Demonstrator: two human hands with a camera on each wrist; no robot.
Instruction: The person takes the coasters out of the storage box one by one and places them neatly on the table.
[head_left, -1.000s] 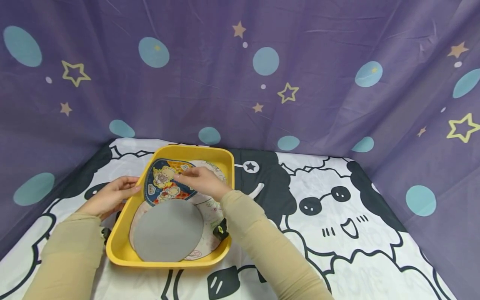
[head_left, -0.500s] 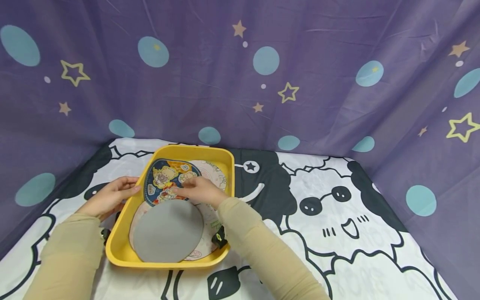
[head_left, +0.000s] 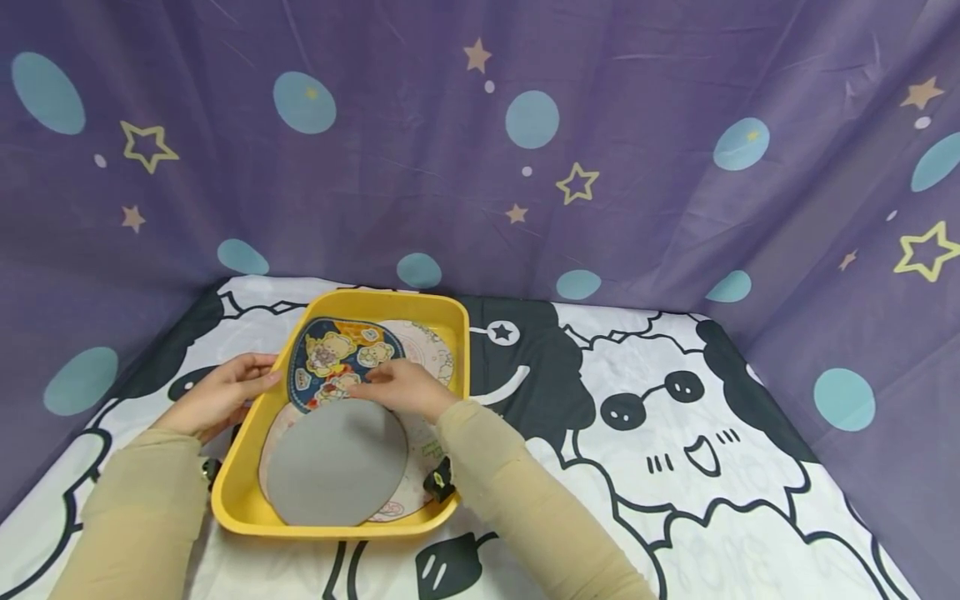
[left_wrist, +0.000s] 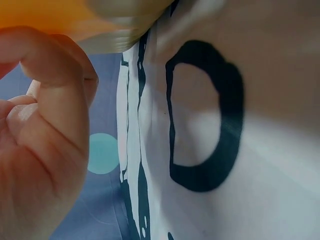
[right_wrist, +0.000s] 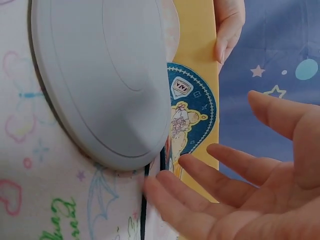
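Observation:
A yellow tray (head_left: 255, 467) holds several round mats. On top at the near side lies a plain grey disc (head_left: 337, 467); in the right wrist view it has a raised, rounded edge. Partly beneath it are a dark blue mat (head_left: 330, 350) with cartoon bears and a stitched border, and a white mat (head_left: 427, 342) with coloured doodles. My left hand (head_left: 225, 390) holds the tray's left rim, its bent fingers against the outside wall. My right hand (head_left: 405, 387) hovers over the mats by the grey disc's far edge, fingers spread and loosely bent, holding nothing.
The tray stands on a white cloth (head_left: 675, 433) with black cartoon sheep print, on the left half. A purple curtain (head_left: 450, 233) with stars and blue ovals hangs close behind it and along both sides.
My right hand has moved toward me and slightly right, off the blue mat's middle, uncovering more of its bear print. The left hand and the tray have stayed put.

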